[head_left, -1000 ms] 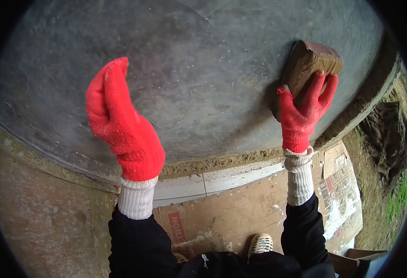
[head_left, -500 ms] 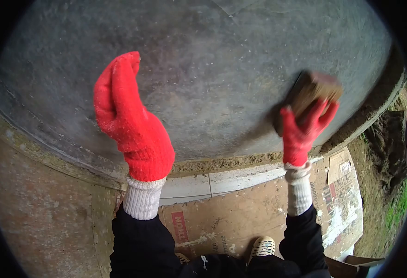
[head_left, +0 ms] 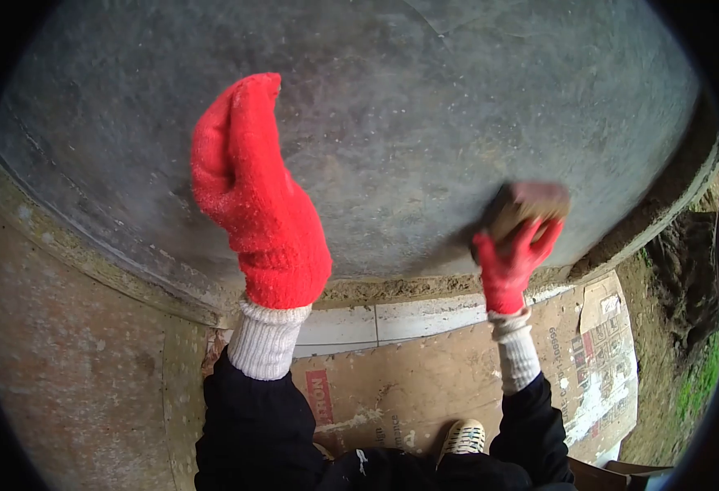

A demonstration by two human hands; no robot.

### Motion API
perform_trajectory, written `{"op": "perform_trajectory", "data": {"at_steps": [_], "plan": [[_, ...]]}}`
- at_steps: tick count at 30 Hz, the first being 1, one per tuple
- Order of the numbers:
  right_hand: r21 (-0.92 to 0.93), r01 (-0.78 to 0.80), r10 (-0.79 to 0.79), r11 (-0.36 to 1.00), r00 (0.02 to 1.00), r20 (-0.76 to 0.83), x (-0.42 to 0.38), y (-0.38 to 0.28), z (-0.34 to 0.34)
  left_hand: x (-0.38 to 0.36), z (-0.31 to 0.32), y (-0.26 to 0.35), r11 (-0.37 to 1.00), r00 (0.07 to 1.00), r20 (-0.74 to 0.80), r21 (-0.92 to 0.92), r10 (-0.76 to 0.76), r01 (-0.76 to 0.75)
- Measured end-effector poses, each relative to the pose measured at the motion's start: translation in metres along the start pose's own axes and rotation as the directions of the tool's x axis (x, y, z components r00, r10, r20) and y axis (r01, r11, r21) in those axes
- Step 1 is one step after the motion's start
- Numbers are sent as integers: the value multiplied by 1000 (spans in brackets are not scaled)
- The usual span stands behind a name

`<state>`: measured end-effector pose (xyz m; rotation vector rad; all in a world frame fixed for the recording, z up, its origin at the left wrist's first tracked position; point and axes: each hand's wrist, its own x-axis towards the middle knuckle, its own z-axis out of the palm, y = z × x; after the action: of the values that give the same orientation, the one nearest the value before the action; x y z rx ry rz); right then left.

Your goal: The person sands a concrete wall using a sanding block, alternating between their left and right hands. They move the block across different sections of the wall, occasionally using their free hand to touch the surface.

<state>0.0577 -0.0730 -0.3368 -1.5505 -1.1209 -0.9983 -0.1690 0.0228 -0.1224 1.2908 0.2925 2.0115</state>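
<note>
My right hand (head_left: 511,266), in a red glove, grips a brown block-shaped tool (head_left: 527,209) with a reddish far edge. Thumb and fingers spread over its near side, and the block lies against the dark grey slab (head_left: 392,164), close to the slab's near edge. Motion blurs it a little. My left hand (head_left: 257,188), also gloved in red, is held out over the slab on the left side, nearer to the camera. Its fingers are extended close together, slightly bent at the tips, with no object visible in them; the thumb is hidden.
A rough cement edge (head_left: 408,288) borders the slab, with white tiles (head_left: 335,327) below. Printed cardboard (head_left: 441,380) covers the ground by my shoe (head_left: 463,438). A brown board (head_left: 73,344) lies at left; at right are soil and grass (head_left: 701,372).
My right hand has drawn the block back toward me and slightly left across the slab. In the view, my left hand sits a little farther right and higher.
</note>
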Motion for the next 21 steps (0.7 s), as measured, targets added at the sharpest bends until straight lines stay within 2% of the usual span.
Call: {"op": "perform_trajectory", "data": {"at_steps": [3,5,7,9,10,11,14,15,17,18,19,20,21], "plan": [[1,-69,69,998,994,-81,73,-17,-12,4,-4,-2,999,1000,-28,42,2,-1],[9,-85,86,996,991,-105,76,-19,-11,7,-6,-1,1000,999,-42,10,-3,3],[19,-58,59,998,996,-62,42,-8,-5,8,-5,1,1000,999,-51,2,-5,5],[-51,26,-25,998,1000,12,-25,6,7,9,-5,4,1000,998,-67,-5,-3,3],[-19,-49,51,999,994,96,-67,12,13,9,-5,5,1000,999,-48,-23,4,-5],[-35,35,-29,999,986,165,-96,24,10,9,-4,6,999,1000,-24,-40,13,-14],[-40,60,-53,997,986,159,-86,24,5,6,-1,8,999,1000,-31,-45,3,-4],[9,23,-24,1000,992,126,-58,18,3,6,-2,9,999,1000,-28,-42,-1,0],[22,32,-30,999,998,-58,21,-1,-1,6,-2,8,999,1000,-26,-53,7,-8],[116,-42,54,992,993,-107,56,-15,-7,5,-4,6,999,1000,-26,-50,-9,8],[94,22,-3,995,979,-202,88,-20,-9,8,-5,4,999,999,-35,-53,-4,2],[58,-60,70,997,978,-198,106,-26,-10,11,-5,4,998,999,-45,-57,8,-11],[16,-38,41,999,978,-207,108,-26,-9,12,-5,5,998,999,-50,-61,10,-13]]}}
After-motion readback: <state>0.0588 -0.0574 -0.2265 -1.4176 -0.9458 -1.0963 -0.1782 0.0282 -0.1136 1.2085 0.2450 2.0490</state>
